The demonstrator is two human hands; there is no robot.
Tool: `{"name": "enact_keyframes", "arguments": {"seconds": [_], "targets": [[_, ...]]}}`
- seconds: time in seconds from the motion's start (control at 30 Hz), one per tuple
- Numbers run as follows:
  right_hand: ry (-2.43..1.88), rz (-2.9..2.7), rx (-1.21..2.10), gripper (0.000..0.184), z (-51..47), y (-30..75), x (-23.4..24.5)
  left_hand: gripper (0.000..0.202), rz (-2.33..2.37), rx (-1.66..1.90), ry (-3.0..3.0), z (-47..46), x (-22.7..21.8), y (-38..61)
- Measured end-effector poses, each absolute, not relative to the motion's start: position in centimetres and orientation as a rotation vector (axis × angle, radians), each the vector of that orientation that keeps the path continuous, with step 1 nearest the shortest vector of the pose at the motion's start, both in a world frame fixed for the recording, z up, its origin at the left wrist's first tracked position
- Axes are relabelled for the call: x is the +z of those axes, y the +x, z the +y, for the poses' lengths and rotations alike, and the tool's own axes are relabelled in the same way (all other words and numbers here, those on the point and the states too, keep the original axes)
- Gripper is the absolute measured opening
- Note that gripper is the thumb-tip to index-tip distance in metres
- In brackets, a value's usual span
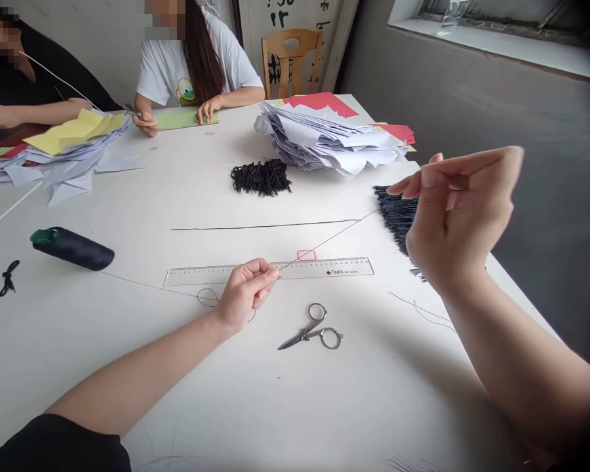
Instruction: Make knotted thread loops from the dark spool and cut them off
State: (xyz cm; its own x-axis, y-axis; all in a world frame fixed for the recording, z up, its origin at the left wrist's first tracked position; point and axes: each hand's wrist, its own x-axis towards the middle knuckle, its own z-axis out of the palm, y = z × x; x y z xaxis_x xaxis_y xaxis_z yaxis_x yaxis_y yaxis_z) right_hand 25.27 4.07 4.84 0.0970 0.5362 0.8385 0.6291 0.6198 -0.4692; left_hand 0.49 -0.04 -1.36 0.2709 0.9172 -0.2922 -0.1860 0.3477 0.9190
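Two bare hands work a fine black thread [329, 237] above a white table [383, 400]; the left hand [248, 293] is closed in a tight pinch on the thread just beside a clear plastic ruler [269, 271], with a slack loop trailing below it; the thread runs taut from there toward 2 o'clock, up to the raised right hand [459, 213], whose fingers are bunched narrowly, though whether they grip the thread cannot be told; a dense black thread fringe [396, 219] lies just beneath those fingertips, and the thread's far end is lost against it; folding scissors [314, 328] rest at 4 o'clock from the left hand, a dark thread spool with a green cap [71, 249] at 9 o'clock; a black tassel bundle [260, 177] and a heap of white paper sheets [329, 134] sit toward 12 o'clock; across the table, a co-worker's hand [147, 121] holds small scissors [135, 111] near a green paper strip [187, 119]; the ruler shows fine graduations, but its small dark print near the right end is too small to read with certainty.
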Motion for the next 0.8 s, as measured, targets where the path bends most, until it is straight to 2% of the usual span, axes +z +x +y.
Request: {"name": "enact_keyframes", "arguments": {"seconds": [0.1,0.27,0.4,0.5,0.6,0.7,0.73,0.8], "targets": [[-1.213,-1.833,-0.087,0.006,4.1,25.4,4.1,0.026,1.012,0.912,0.937,-0.1,-1.4,0.5],[-1.499,-2.277,0.192,0.014,5.1,26.2,2.3,0.025,1.03,0.897,0.977,-0.1,-1.3,0.5],[-1.646,-2.326,-0.037,0.043,4.9,26.0,1.9,0.024,1.035,0.884,1.013,-0.3,-1.3,0.5],[-1.501,-2.209,-0.071,0.04,4.0,24.6,1.9,0.022,1.035,0.876,1.06,-0.3,-1.5,0.6],[-1.2,-2.199,0.477,0.029,2.6,22.4,1.5,0.022,1.033,0.866,1.119,-0.4,-1.6,0.5],[-1.046,-2.116,1.156,0.043,1.5,20.4,0.4,0.023,1.022,0.859,1.189,-0.4,-1.7,0.5],[-1.021,-2.066,1.307,0.045,1.3,20.0,-0.1,0.024,1.021,0.854,1.21,-0.4,-1.7,0.5],[-1.004,-1.965,1.454,0.035,1.0,19.4,-0.8,0.024,1.027,0.844,1.231,-0.5,-1.8,0.5]]}}
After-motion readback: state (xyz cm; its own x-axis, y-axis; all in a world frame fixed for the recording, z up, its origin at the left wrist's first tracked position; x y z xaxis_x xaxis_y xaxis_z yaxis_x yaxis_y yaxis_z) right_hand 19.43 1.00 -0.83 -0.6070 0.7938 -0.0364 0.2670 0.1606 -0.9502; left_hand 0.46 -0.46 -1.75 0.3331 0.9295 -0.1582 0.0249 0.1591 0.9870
